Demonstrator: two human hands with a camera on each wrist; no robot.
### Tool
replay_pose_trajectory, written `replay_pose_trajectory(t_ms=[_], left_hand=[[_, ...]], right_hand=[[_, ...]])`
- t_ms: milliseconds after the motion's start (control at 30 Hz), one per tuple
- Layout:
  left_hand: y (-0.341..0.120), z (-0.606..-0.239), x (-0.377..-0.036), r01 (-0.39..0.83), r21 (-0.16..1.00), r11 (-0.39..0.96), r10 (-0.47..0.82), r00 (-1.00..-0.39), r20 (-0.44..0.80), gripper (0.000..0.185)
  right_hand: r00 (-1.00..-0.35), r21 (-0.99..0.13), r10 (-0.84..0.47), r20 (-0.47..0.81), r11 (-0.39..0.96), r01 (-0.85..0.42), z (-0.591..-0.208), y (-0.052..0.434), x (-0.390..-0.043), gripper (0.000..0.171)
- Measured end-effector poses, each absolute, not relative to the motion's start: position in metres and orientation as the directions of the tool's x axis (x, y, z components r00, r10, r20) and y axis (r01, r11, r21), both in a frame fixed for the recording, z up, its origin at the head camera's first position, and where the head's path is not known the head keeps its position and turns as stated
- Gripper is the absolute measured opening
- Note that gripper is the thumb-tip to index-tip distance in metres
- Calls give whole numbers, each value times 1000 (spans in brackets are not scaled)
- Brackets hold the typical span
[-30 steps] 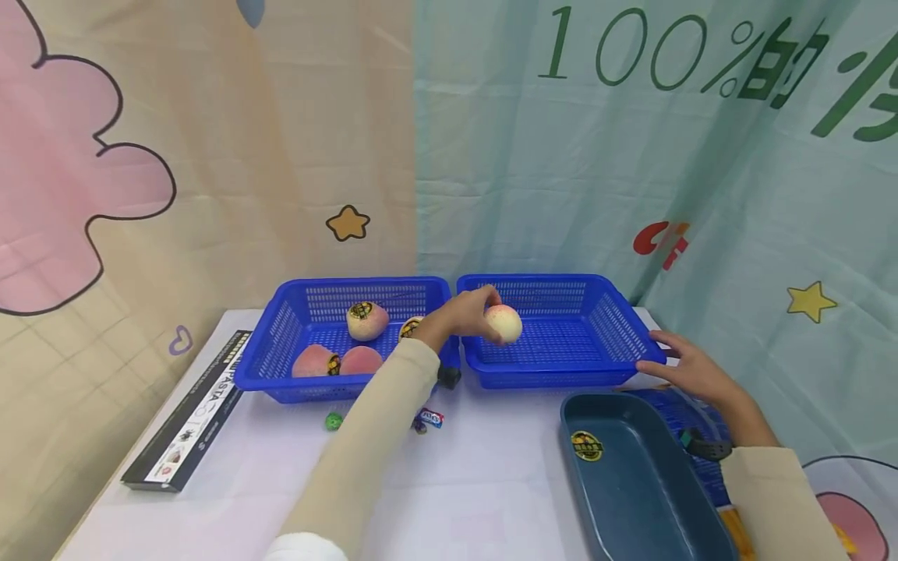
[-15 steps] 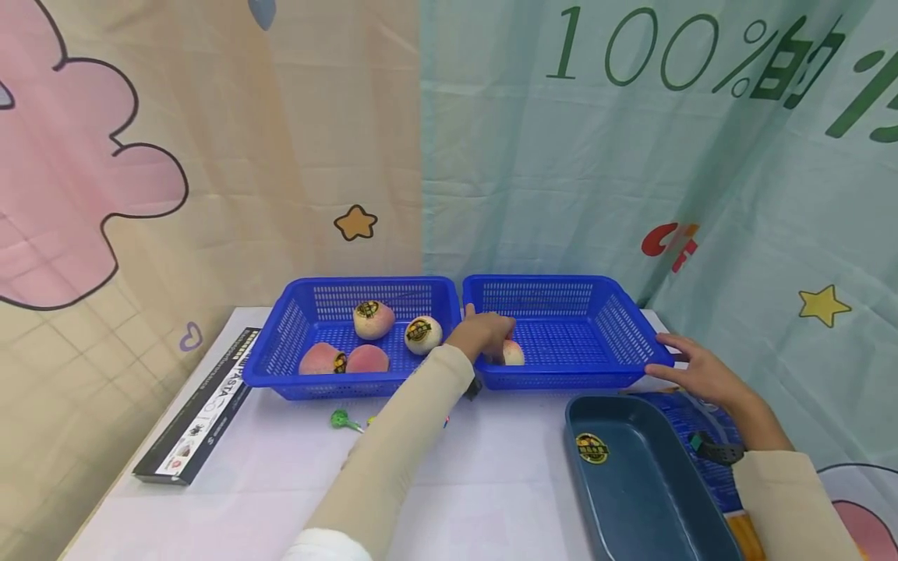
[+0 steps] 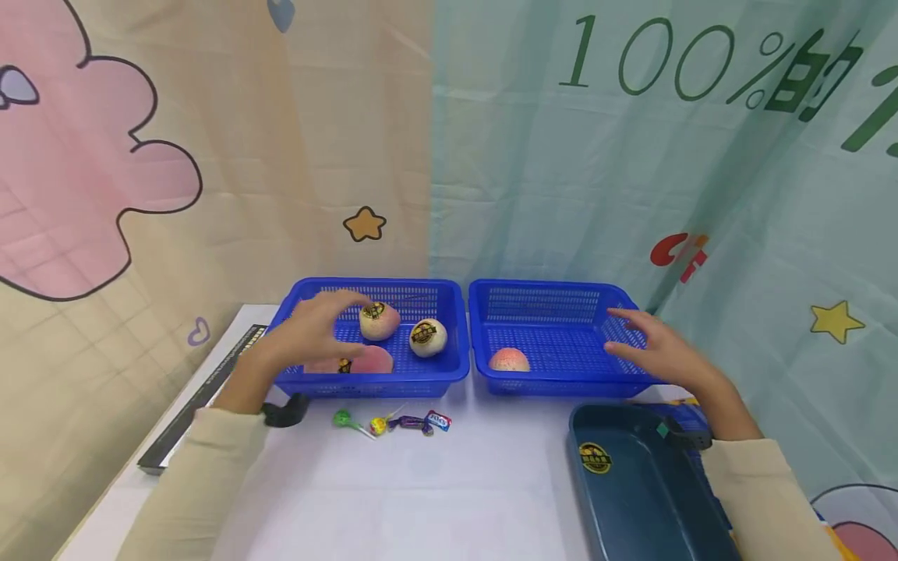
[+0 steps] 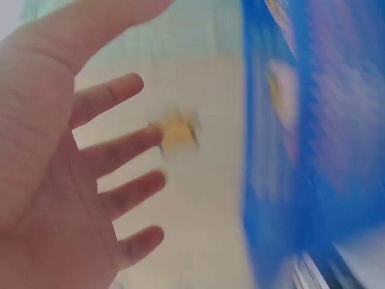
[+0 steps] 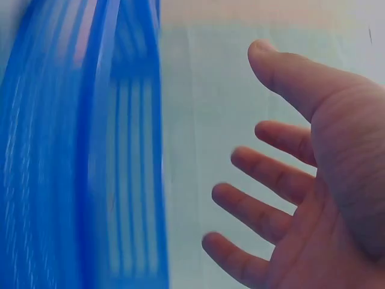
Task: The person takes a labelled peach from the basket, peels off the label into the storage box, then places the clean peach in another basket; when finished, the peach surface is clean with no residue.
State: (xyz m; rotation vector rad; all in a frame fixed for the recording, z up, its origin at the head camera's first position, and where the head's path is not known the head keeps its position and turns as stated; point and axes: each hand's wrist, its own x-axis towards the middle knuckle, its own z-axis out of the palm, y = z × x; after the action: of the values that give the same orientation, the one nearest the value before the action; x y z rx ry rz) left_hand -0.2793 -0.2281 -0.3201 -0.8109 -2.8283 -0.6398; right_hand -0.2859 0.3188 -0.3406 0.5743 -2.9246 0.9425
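Two blue baskets stand side by side at the table's far edge. The left basket [image 3: 298,300] holds several peaches; one with a dark sticker [image 3: 379,320] lies at the back and another [image 3: 428,337] to its right. My left hand [image 3: 316,331] hovers open over that basket's front left, fingers spread, holding nothing. The right basket [image 3: 547,383] holds a single peach [image 3: 509,360]. My right hand [image 3: 652,351] is open above that basket's right rim, empty. Both wrist views are blurred and show spread fingers [image 4: 120,150] [image 5: 264,180] beside blue basket walls.
Several wrapped candies [image 3: 393,423] and a green lollipop [image 3: 342,419] lie in front of the left basket. A dark teal tray [image 3: 631,499] with a sticker sits at the front right. A long black box [image 3: 203,389] lies along the table's left edge. Printed curtains hang behind.
My left hand let go of the peach in the right basket and swung left over the left basket. My right hand lifted off the right basket's corner and moved inward.
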Motion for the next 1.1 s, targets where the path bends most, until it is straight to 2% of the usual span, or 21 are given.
replay_pose_trajectory(t_ms=[100,233,333,433,567,700,833,933,1000,1100], left_hand=[[-300,-347,-251,403,385,830,321,-910,261,81],[-351,-384,-230,299,505,810,184,-947,265,79],[-362,-403,-228,271,571,775,124,-951,284,73],[-364,-411,-230,255,615,746,77,-951,301,70],[-363,-415,-230,250,661,707,36,-947,319,66],[-364,-418,-229,247,673,697,20,-945,326,64],[-367,-422,-229,245,672,699,12,-943,331,64],[-370,-425,-229,251,679,690,10,-941,337,63],[-371,-428,-230,257,683,683,14,-941,339,63],[-374,-430,-233,251,682,687,8,-941,338,63]], right_hand=[[-868,-534,-471,156,699,-475,-330,270,-299,68],[-797,-500,-589,134,654,-567,-317,200,-320,64],[-746,-432,-662,73,653,-622,-310,146,-343,65],[-717,-313,-696,-43,690,-652,-312,92,-369,70],[-735,-148,-641,-222,767,-624,-322,36,-395,76],[-786,-84,-532,-315,840,-535,-335,10,-402,78],[-797,-66,-515,-317,850,-523,-346,0,-403,57],[-763,-36,-578,-288,803,-594,-349,1,-407,42],[-740,-52,-623,-253,773,-632,-346,5,-411,46],[-695,-175,-701,-160,713,-679,-330,16,-410,61]])
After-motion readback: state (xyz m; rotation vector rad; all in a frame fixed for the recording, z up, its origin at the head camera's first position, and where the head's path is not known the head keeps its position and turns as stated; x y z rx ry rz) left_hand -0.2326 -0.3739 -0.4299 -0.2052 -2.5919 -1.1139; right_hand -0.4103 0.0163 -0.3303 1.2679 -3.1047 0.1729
